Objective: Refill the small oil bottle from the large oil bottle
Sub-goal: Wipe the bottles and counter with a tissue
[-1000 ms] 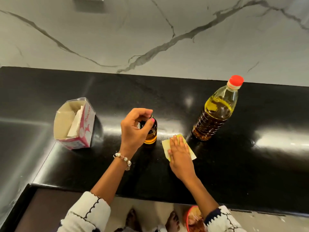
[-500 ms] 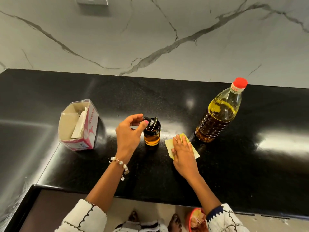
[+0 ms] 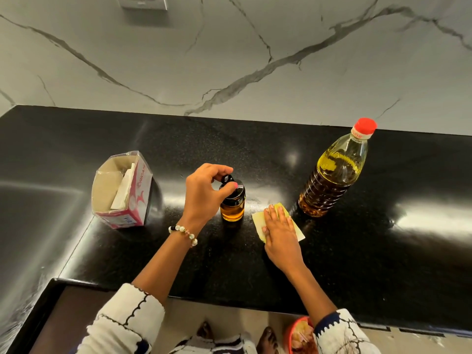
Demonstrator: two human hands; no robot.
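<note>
The small oil bottle (image 3: 232,210) stands upright on the black counter (image 3: 255,154), amber oil inside and a black lid on top. My left hand (image 3: 204,195) pinches that black lid from above with thumb and fingers. To the right stands the large oil bottle (image 3: 332,175), upright, red cap on, partly filled with yellow oil. Between the two bottles lies a yellow tissue (image 3: 258,218), and my right hand (image 3: 281,236) rests flat on it, fingers together, pressing it to the counter.
An open pink and white tissue box (image 3: 122,192) sits on the counter to the left of the small bottle. A marble wall rises behind the counter. The counter's front edge runs just below my forearms, with a red container (image 3: 298,335) on the floor below.
My left hand has shifted from the small bottle's side onto its lid and now pinches it from above. My right hand stays on the yellow tissue, slightly nearer me.
</note>
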